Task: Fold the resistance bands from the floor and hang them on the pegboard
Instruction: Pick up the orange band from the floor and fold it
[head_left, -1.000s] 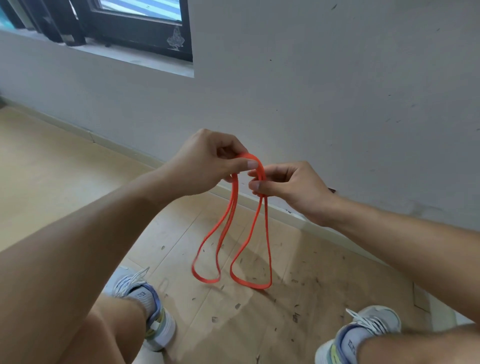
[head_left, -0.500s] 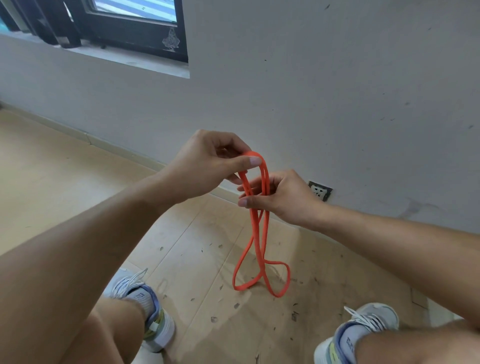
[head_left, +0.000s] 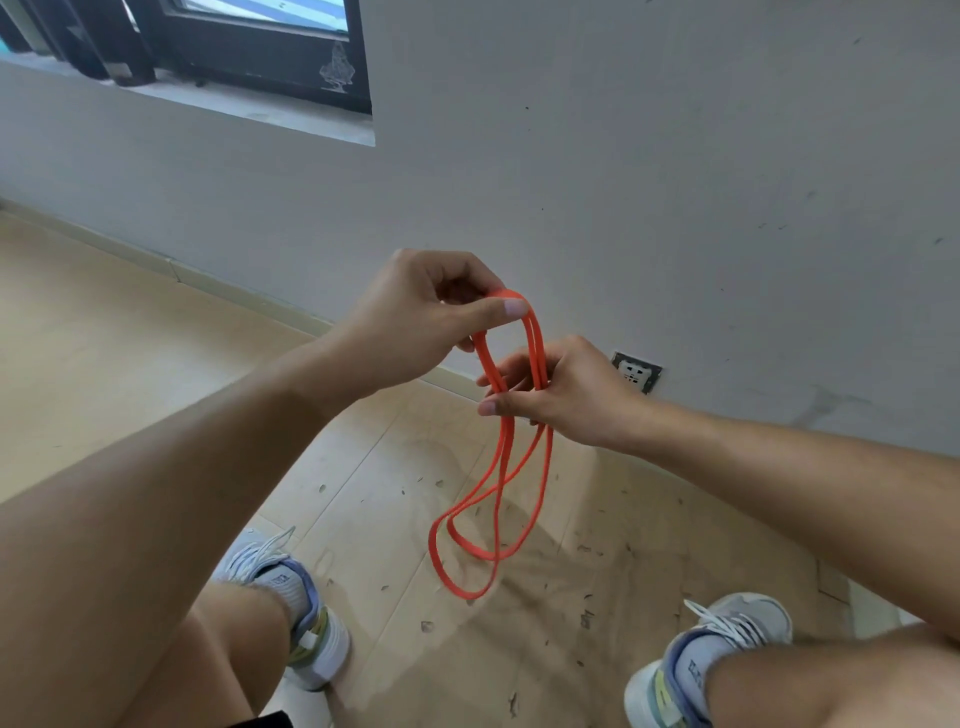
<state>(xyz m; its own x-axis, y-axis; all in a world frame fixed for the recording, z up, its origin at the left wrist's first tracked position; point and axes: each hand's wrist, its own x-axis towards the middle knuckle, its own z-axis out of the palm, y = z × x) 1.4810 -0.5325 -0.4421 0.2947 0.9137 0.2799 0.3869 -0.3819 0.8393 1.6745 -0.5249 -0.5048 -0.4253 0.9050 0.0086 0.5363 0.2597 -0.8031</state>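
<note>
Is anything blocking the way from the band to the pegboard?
Cannot judge: no pegboard shows in this view. Both the left hand and right hand already grip the orange band, its loops hanging free above the floor, touching nothing else.

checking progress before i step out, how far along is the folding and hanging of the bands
Done: the thin orange rubber resistance band is off the wooden floor and doubled into several loops. In hand: the left hand pinches the top bend while the right hand gathers the strands lower down, the loops dangling loose below. Left: finishing the fold and hanging it; no pegboard is in view.
</note>
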